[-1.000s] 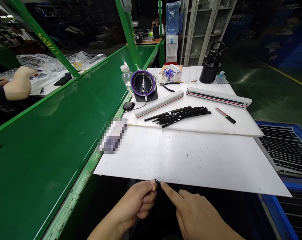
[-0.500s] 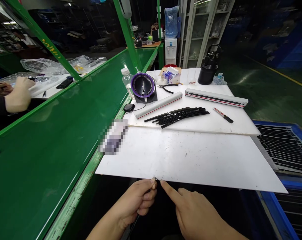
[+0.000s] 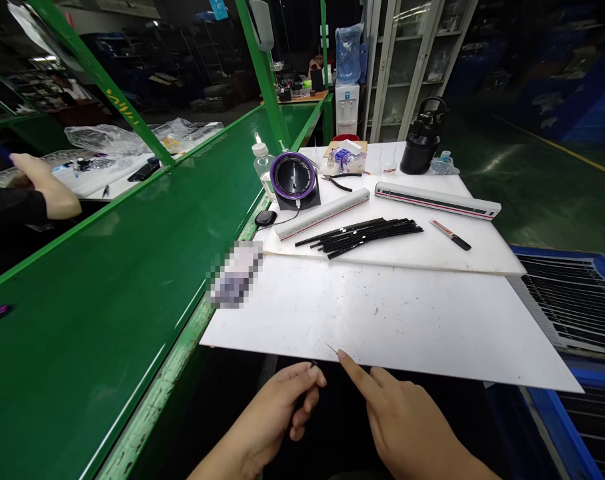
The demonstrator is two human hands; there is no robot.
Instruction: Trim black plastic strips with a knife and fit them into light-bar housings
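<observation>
My left hand [image 3: 293,403] is below the table's front edge, thumb and index finger pinched together. A small dark end of a thin black strip [image 3: 315,364] shows at their tips; the rest is hidden. To the right is my right hand [image 3: 399,410], apart from the left, index finger extended and the other fingers curled. A thin dark sliver [image 3: 331,347] juts from that fingertip over the table edge; the thumb is hidden. Farther up the white table [image 3: 382,313], several glossy black strips [image 3: 359,237] lie in a loose bundle.
Two white, red-striped bars [image 3: 325,213] and a marker-like pen [image 3: 451,235] lie around the strips. Behind are a purple-rimmed round device [image 3: 293,176], cutting pliers [image 3: 342,181] and a black flask [image 3: 421,143]. A green partition [image 3: 132,280] borders the left; blue-framed racks [image 3: 572,300] stand right.
My hands have moved apart, the right fingertip drawing away from the left pinch with the thin sliver at its tip. The camera view has shifted slightly.
</observation>
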